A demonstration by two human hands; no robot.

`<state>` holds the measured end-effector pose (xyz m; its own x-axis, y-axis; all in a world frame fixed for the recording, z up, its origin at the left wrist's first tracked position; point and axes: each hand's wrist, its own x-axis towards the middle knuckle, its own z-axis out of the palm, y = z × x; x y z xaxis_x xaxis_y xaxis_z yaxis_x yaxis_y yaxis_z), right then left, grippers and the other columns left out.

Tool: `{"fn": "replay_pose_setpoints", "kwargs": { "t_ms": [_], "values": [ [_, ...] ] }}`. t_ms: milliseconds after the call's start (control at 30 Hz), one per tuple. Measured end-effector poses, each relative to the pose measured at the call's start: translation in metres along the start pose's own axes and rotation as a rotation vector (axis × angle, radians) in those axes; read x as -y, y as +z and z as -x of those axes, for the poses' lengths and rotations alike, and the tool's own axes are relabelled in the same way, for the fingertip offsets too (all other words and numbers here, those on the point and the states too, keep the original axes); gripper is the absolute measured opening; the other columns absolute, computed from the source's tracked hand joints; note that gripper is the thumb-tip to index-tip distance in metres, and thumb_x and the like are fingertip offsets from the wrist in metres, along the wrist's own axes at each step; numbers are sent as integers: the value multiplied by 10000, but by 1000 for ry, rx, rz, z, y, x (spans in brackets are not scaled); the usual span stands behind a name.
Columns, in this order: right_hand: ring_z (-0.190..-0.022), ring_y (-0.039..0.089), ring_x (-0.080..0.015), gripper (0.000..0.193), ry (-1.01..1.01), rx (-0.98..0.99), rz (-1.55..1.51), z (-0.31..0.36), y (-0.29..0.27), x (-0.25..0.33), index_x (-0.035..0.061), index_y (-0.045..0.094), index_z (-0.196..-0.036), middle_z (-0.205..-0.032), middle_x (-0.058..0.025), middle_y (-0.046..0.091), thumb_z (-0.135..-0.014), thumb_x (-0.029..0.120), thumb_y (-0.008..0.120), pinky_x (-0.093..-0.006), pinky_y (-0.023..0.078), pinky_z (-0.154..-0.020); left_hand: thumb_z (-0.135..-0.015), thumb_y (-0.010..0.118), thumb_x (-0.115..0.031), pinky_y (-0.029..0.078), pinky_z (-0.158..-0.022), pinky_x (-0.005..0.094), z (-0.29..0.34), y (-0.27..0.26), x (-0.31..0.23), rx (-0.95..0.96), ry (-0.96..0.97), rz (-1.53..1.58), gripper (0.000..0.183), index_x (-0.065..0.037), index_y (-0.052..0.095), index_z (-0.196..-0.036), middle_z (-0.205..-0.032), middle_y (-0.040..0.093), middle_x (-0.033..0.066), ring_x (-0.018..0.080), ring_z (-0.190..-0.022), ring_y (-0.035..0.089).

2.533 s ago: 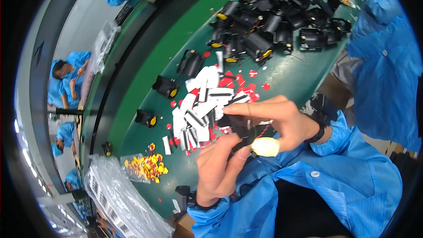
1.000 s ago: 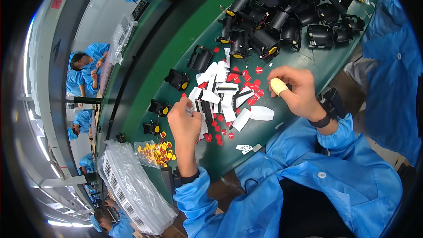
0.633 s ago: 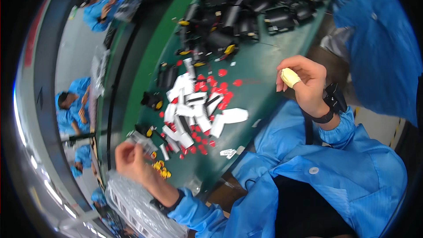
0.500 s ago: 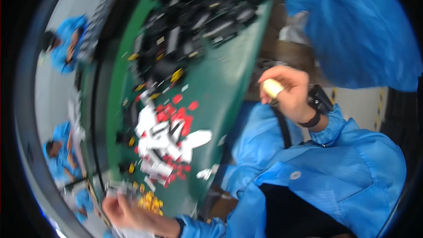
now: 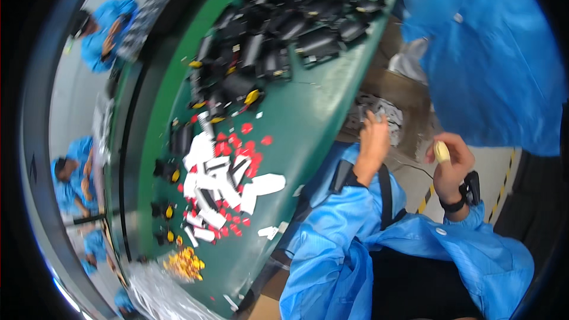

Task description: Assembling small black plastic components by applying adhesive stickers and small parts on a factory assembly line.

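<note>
My left hand (image 5: 373,143) reaches over a cardboard box (image 5: 415,120) beside the table. Its fingers are stretched out and slightly apart, their tips in front of white and dark scraps (image 5: 388,120) in the box; no held thing shows. To the right, my right hand (image 5: 455,163) is raised in the air with its fingers curled in. A pale yellow finger cot (image 5: 441,152) covers one of its digits. Whatever those curled fingers hold, if anything, is hidden. Both hands are apart from the green table (image 5: 290,136).
Black plastic housings (image 5: 267,29) crowd the table's far end. Closer lie red pieces (image 5: 249,154), white strips (image 5: 216,181) and a pile of small yellow parts (image 5: 185,264). Clear plastic film (image 5: 160,290) covers the near corner. A blue-clad person (image 5: 486,53) is at right; others work across the line.
My left hand has swung from beside the yellow parts, across the table, to above the cardboard box. My right hand appears farther right and lower; the whole view has shifted a little.
</note>
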<state>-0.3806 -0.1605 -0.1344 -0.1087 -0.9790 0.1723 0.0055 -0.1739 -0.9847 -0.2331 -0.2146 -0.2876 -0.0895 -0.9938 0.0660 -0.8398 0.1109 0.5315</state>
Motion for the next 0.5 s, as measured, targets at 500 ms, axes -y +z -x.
{"fn": "replay_pose_setpoints", "kwargs": {
  "t_ms": [500],
  "values": [
    [-661, 645, -391, 531, -835, 1200, 690, -64, 296, 94, -70, 549, -1038, -737, -193, 624, -792, 351, 760, -465, 479, -574, -971, 602, -238, 466, -534, 358, 192, -361, 34, -455, -705, -388, 226, -15, 633, -964, -672, 647, 144, 282, -571, 638]
  ]
}}
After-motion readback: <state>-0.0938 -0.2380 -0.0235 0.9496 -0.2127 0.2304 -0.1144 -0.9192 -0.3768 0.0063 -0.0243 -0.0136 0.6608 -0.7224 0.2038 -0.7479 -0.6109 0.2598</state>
